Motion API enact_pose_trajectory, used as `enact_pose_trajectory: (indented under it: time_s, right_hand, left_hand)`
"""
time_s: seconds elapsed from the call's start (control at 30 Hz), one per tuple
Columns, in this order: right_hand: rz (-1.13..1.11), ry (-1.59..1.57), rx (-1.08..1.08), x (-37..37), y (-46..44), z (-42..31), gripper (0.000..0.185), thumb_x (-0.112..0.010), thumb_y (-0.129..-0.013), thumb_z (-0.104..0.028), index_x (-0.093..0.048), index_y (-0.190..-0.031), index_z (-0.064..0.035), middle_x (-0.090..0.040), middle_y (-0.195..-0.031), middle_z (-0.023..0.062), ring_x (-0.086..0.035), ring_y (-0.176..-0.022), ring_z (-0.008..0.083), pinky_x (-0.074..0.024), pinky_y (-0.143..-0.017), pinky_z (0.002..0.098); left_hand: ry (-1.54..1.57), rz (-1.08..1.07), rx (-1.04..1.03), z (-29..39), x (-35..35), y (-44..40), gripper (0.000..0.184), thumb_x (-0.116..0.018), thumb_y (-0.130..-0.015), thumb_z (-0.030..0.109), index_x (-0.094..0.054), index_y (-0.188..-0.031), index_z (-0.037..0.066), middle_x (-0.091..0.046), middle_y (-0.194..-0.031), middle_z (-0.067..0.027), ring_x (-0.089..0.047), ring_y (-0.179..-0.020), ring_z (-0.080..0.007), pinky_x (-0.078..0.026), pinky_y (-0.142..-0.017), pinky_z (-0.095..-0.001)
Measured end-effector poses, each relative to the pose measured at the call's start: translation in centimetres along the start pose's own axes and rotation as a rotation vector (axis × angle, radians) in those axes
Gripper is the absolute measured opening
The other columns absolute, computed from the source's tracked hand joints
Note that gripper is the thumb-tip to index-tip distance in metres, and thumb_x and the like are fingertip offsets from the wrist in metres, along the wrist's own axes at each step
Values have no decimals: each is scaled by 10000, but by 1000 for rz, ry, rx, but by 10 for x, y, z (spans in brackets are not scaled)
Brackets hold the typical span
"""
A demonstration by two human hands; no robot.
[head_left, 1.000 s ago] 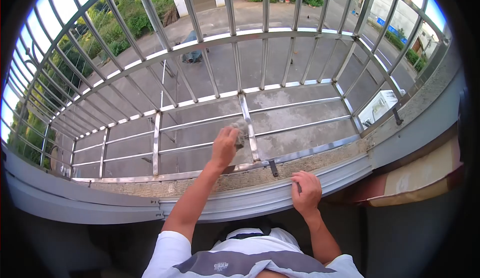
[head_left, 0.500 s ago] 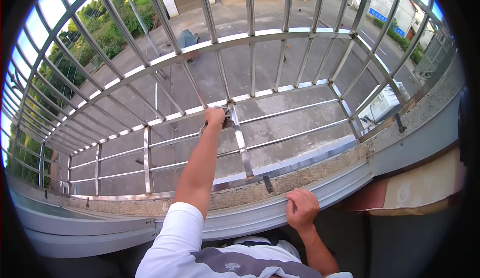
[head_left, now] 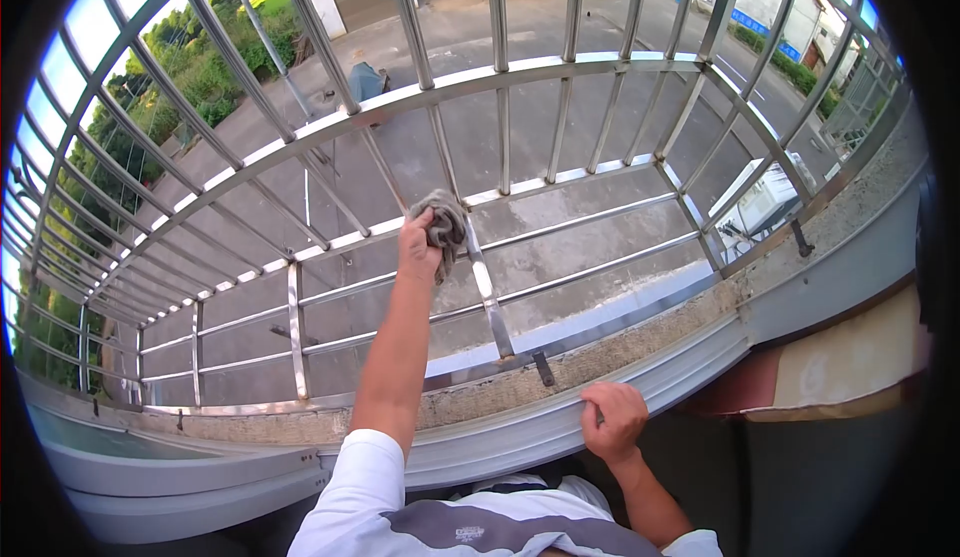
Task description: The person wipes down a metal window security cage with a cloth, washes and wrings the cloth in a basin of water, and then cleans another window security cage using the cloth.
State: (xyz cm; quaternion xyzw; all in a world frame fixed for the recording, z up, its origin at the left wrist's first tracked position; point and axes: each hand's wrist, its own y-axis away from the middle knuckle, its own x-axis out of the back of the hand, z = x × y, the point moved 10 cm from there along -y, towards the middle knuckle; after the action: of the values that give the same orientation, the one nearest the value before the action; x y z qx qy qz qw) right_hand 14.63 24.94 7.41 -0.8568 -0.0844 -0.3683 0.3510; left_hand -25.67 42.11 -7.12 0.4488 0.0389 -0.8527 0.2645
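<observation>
Left hand (head_left: 418, 245) grips a bunched cloth (head_left: 440, 225) at its one o'clock, just beside the far end of a metal crossbar (head_left: 485, 287) running roughly eleven to five, while the right hand (head_left: 612, 422), curled, grip unclear, rests at the window frame (head_left: 540, 432) farther off, past four o'clock.

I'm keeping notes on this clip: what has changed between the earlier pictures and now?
The left hand has reached farther outward, carrying the grey cloth from partway along the short bar to near its far end. Nothing was taken up or let go. The right hand is still at the window frame.
</observation>
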Motion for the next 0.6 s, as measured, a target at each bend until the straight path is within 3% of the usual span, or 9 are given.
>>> enact_pose_trajectory:
  time_s: [0.07,0.13,0.27,0.33,0.37,0.43,0.47,0.53,0.6]
  right_hand:
    - [2,-4,15,0,0,-1,145,-589,-672,-33,-622,-799,-95,-647,-798,60,-628,-760,256,-473,-696,367]
    - [-3,-1,17,1,0,-2,141,-590,-673,-31,-622,-795,-94,-646,-793,62,-627,-757,257,-472,-698,367]
    - [33,-6,7,3,1,0,138,-594,-670,-29,-620,-791,-90,-646,-788,65,-625,-747,259,-472,-687,368]
    - [41,-5,-2,3,3,0,137,-594,-669,-28,-620,-789,-90,-646,-787,65,-625,-743,260,-472,-682,368]
    - [38,-8,-1,3,2,0,137,-593,-668,-28,-619,-787,-90,-646,-787,65,-625,-742,260,-472,-678,369]
    - [44,-9,5,4,0,0,136,-592,-668,-28,-619,-786,-90,-646,-787,65,-624,-741,260,-471,-675,369]
    - [44,-9,2,4,0,0,136,-591,-667,-28,-619,-785,-90,-645,-784,66,-624,-734,263,-471,-669,370]
    - [47,-5,1,4,1,1,135,-589,-667,-29,-619,-784,-90,-645,-780,68,-623,-728,266,-471,-663,371]
    - [57,-8,1,4,3,2,135,-587,-665,-33,-619,-783,-91,-643,-772,70,-621,-709,271,-472,-650,374]
  left_hand:
    - [72,-99,-134,35,-32,6,190,-508,-918,97,-590,-1061,5,-654,-983,-109,-638,-913,-251,-529,-829,-409]
    - [191,-67,-67,47,-44,18,183,-527,-909,83,-560,-1072,8,-647,-977,-103,-639,-910,-246,-539,-804,-395]
    - [-237,127,-392,81,-23,52,267,-557,-857,12,-471,-1110,6,-627,-965,-115,-639,-907,-236,-542,-766,-336]
    - [-756,482,-462,83,21,55,310,-630,-796,83,-489,-1049,-27,-620,-929,-138,-645,-856,-237,-524,-743,-323]
    - [-758,480,-464,78,31,53,310,-630,-796,83,-489,-1049,-27,-620,-929,-138,-645,-856,-237,-524,-743,-323]
    - [-1672,531,-285,67,27,39,393,-669,-740,163,-514,-1017,-69,-620,-903,-184,-643,-814,-244,-505,-697,-347]
    - [-1671,529,-290,65,22,36,393,-669,-740,163,-514,-1017,-69,-620,-903,-184,-643,-814,-244,-505,-697,-347]
    - [-1360,346,17,30,27,17,354,-654,-716,175,-558,-928,-92,-620,-862,-216,-636,-755,-247,-483,-643,-369]
    - [-1247,423,-3,7,45,-17,213,-627,-695,85,-584,-829,-75,-618,-810,-192,-620,-689,-245,-469,-610,-384]
